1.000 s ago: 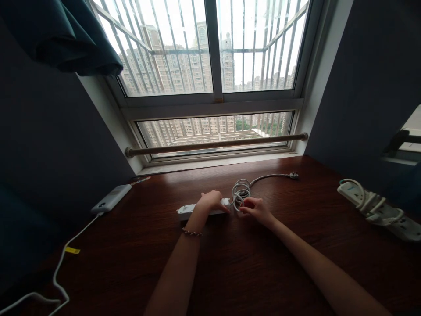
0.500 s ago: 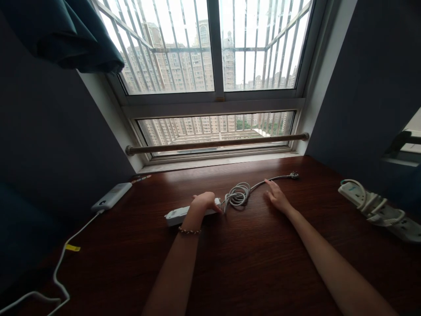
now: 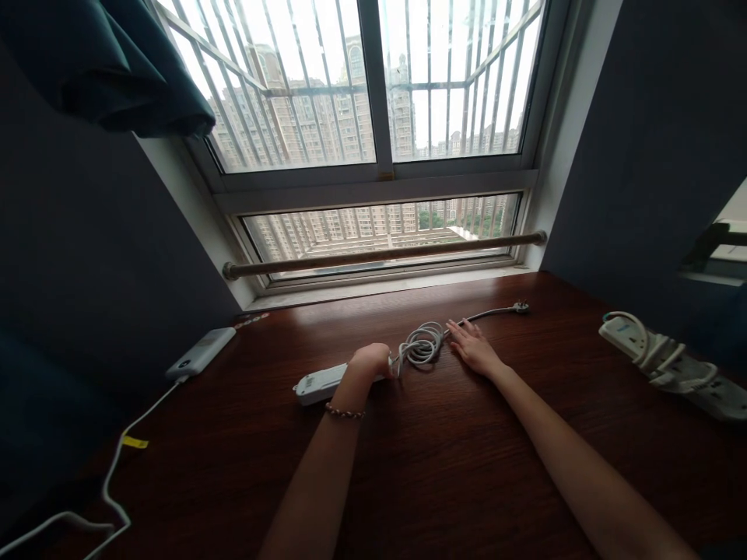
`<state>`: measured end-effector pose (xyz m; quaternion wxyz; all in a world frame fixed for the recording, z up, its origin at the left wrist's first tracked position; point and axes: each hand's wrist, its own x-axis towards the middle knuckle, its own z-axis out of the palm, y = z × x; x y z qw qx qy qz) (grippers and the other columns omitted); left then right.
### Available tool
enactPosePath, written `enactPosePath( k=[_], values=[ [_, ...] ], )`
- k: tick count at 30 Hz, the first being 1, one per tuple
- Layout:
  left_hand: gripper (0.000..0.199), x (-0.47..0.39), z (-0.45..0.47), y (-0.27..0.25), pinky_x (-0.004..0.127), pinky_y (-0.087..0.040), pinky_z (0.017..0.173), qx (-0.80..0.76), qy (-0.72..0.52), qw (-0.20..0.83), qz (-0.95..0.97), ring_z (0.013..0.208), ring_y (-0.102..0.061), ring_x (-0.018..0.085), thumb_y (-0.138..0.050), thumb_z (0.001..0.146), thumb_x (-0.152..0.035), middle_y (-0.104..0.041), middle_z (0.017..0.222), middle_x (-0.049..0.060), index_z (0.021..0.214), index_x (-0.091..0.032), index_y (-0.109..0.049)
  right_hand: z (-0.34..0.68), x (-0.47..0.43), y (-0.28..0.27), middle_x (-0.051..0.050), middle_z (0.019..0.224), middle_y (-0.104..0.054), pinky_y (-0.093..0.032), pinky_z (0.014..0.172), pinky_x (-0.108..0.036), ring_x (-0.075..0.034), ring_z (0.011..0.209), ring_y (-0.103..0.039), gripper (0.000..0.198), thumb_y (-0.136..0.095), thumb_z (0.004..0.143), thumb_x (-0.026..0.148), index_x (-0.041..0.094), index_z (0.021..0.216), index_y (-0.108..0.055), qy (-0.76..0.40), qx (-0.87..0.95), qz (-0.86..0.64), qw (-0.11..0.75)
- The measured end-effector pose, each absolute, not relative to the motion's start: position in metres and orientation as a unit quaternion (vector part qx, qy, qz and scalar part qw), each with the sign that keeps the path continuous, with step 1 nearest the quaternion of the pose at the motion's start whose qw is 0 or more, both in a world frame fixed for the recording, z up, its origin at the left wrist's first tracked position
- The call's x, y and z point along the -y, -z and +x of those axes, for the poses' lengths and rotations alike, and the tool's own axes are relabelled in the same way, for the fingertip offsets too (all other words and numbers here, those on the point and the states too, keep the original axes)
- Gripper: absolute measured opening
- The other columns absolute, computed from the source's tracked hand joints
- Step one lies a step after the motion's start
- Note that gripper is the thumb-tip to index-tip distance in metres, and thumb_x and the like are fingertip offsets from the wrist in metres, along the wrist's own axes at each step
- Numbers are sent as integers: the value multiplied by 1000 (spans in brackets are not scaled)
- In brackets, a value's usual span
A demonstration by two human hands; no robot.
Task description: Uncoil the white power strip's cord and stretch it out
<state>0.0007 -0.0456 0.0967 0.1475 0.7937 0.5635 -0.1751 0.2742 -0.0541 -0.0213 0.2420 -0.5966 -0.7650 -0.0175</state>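
Dark wood desk (image 3: 408, 467) under a barred window (image 3: 373, 85). Left hand (image 3: 369, 361): fingers clenched on the strip (image 3: 318, 383), pinning it flat mid-desk. Right hand (image 3: 474, 348): fingers released, flat beside the coil (image 3: 421, 343), steadying the loops. Plug (image 3: 521, 307) lies apart, far right.

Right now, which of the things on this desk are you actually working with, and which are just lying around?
In hand:
- white power strip, under the left hand
- its coiled cord, with the right hand flat beside it
- plug at the cord's end

Lying about:
- second power strip, far right
- power bank and cable, left
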Motion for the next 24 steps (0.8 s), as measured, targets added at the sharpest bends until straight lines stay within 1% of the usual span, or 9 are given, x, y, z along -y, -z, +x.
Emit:
enactPosePath(
  k=[3,5,8,10,13,16,19,22,24],
  values=[
    [26,45,0,-98,40,-48,86,-557,189,138,797,99,-60,21,-65,79,-31,-63,106,7,98,-14,-62,268,56,19,-7,131,-51,-22,105,-55,-31,126,-35,46,-43,90,25,23,136,-40,22,769,-591,242],
    [24,44,-1,-99,39,-49,84,-562,193,133,793,99,-60,20,-63,82,-30,-62,106,7,99,-14,-62,265,58,14,-10,122,-56,-25,103,-54,-32,117,-41,41,-49,88,24,19,129,-48,31,769,-589,248],
    [23,43,-5,-100,39,-50,82,-575,184,123,788,97,-59,20,-61,84,-30,-62,106,7,101,-14,-61,261,65,6,-12,103,-60,-36,95,-42,-30,104,-48,20,-56,84,21,17,102,-62,44,772,-579,260],
    [24,43,-8,-99,40,-49,83,-583,159,112,789,97,-59,20,-59,84,-31,-61,107,7,102,-14,-60,258,71,1,-10,93,-60,-42,84,-34,-26,93,-53,9,-55,85,22,18,89,-63,49,773,-572,269],
    [26,42,-12,-98,45,-44,90,-591,81,88,797,104,-55,22,-59,84,-31,-58,113,9,104,-14,-59,253,80,-4,-7,89,-58,-42,68,-28,-21,77,-56,15,-51,91,29,20,86,-63,57,764,-573,290],
    [35,37,-16,-97,40,-39,94,-586,-16,91,805,112,-50,28,-71,71,-28,-55,117,14,100,-12,-60,249,86,-7,-6,90,-59,-39,64,-27,-19,73,-57,24,-46,94,35,21,88,-64,68,742,-583,324],
    [35,30,-18,-98,32,-43,85,-573,-88,156,800,104,-55,29,-77,60,-31,-63,102,13,87,-13,-64,249,89,-7,-7,89,-60,-39,66,-27,-19,74,-58,26,-45,94,37,21,90,-66,66,723,-584,363],
    [28,28,-17,-98,30,-48,71,-552,-124,279,776,81,-64,23,-67,70,-39,-67,77,9,75,-12,-66,248,89,-6,-6,86,-60,-41,70,-28,-20,75,-59,24,-48,92,36,21,91,-67,50,714,-573,399],
    [28,29,-14,-96,28,-49,68,-530,-141,370,750,75,-65,20,-60,76,-37,-69,75,8,77,-10,-67,245,89,-7,-7,86,-61,-43,71,-29,-20,74,-58,21,-51,91,35,20,92,-65,37,709,-564,422]
  ],
)
